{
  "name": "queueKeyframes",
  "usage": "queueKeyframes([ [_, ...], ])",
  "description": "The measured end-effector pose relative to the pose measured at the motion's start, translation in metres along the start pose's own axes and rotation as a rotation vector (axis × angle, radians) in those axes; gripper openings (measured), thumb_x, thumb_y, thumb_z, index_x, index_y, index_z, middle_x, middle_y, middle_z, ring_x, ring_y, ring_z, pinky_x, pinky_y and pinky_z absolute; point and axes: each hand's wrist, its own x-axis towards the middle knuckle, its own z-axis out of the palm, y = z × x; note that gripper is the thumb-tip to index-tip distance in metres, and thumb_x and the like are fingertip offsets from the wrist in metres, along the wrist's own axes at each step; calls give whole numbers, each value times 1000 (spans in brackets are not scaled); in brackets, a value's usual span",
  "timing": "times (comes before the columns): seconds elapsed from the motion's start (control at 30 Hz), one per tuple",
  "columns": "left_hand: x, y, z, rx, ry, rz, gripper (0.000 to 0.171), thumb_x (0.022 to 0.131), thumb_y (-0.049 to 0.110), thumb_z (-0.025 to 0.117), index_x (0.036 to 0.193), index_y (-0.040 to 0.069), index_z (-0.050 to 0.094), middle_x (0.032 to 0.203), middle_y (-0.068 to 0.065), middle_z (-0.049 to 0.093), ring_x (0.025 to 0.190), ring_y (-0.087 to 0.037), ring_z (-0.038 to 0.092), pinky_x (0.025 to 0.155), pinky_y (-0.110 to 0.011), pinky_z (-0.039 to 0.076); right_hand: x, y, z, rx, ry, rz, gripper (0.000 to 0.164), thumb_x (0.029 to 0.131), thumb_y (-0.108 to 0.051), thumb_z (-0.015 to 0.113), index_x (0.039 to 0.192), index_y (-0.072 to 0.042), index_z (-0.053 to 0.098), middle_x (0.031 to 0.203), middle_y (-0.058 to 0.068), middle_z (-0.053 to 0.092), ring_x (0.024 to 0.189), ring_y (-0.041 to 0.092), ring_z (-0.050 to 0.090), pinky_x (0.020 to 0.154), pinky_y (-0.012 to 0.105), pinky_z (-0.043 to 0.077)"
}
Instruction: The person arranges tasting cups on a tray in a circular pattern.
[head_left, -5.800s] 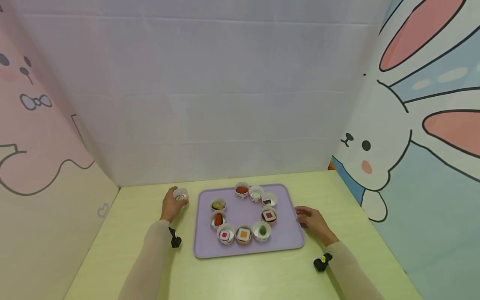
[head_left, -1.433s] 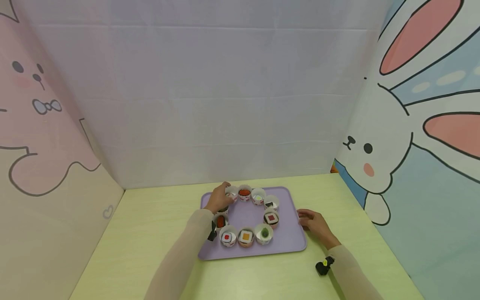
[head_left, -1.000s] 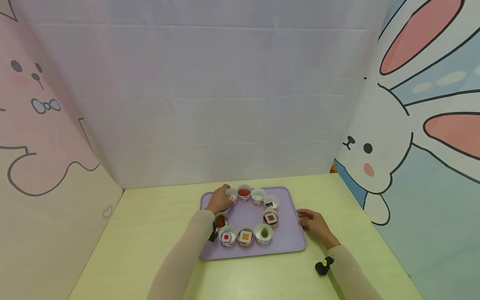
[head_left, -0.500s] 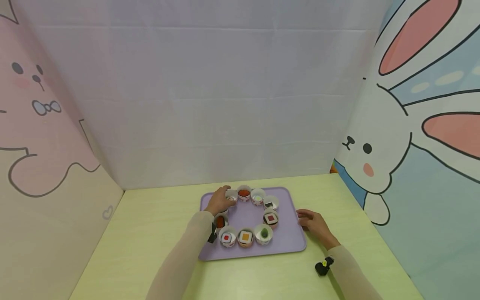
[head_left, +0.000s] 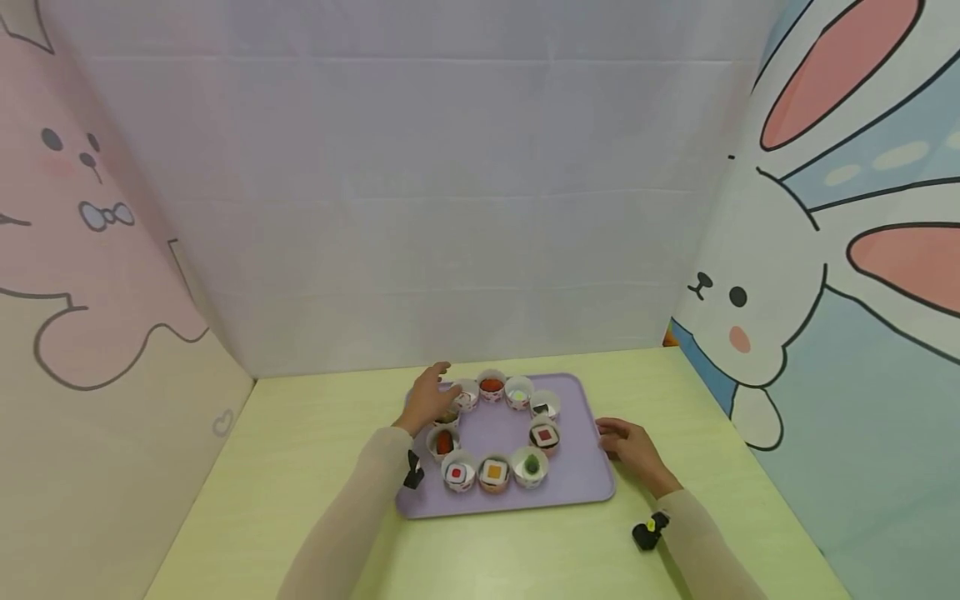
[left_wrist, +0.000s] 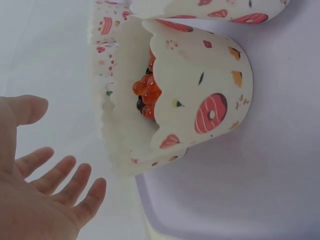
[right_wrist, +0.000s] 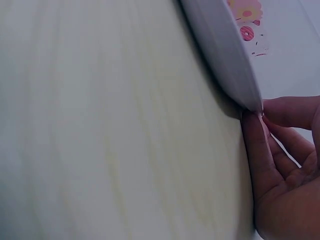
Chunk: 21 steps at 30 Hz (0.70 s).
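Above the far left corner of a lilac tray [head_left: 495, 435], my left hand [head_left: 427, 402] is raised with its fingers spread and holds nothing. Nearest to it stands a white patterned paper baking cup [head_left: 466, 397] with something pale inside. In the left wrist view, the left hand's fingers [left_wrist: 90, 200] are apart from a cup [left_wrist: 200, 85] holding glossy orange-red beads like roe. My right hand [head_left: 633, 454] pinches the tray's right rim; the right wrist view shows thumb [right_wrist: 292, 111] above and index finger [right_wrist: 257, 150] below.
Several paper cups with sushi-like pieces form a ring on the tray, among them a red-filled one [head_left: 491, 387], a yellow-centred one [head_left: 494, 473] and a green one [head_left: 531, 466]. Pale yellow tabletop [head_left: 322, 450] surrounds the tray. Printed curtains [head_left: 450, 208] stand behind and beside.
My left hand carried the pale-filled cup from the table's left onto the tray's far left part, then let go and drew slightly up and left. The right hand stayed at the rim.
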Motion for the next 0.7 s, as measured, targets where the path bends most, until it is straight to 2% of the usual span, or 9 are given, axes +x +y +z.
queueKeyframes([
  [0.33,-10,-6,-16,-52,76,-4,57,96,27,62,146,6,43,146,-16,48,132,-36,48,105,-53,44,1,-4,-1,-4,-4,11,44,92,-4,59,136,0,55,128,23,62,105,23,66,82,31,57],
  [0.5,-16,-8,-19,-57,87,11,57,96,26,62,146,6,42,148,-15,47,132,-35,48,106,-53,43,1,-3,-5,-10,-13,13,45,91,-5,60,135,1,55,128,23,62,103,21,66,82,31,58],
  [0.6,-21,-9,-20,-77,93,10,56,96,25,62,145,6,44,147,-15,48,132,-35,48,106,-53,44,1,-3,-8,-38,-22,-1,45,91,-6,60,135,2,55,126,23,63,102,20,66,82,32,58],
  [0.7,-26,-10,-21,-90,102,20,55,96,24,62,144,5,45,146,-16,48,132,-37,48,105,-54,45,-2,-4,-11,-114,-9,-46,43,90,-6,61,132,4,57,123,24,64,99,24,68,77,32,59],
])
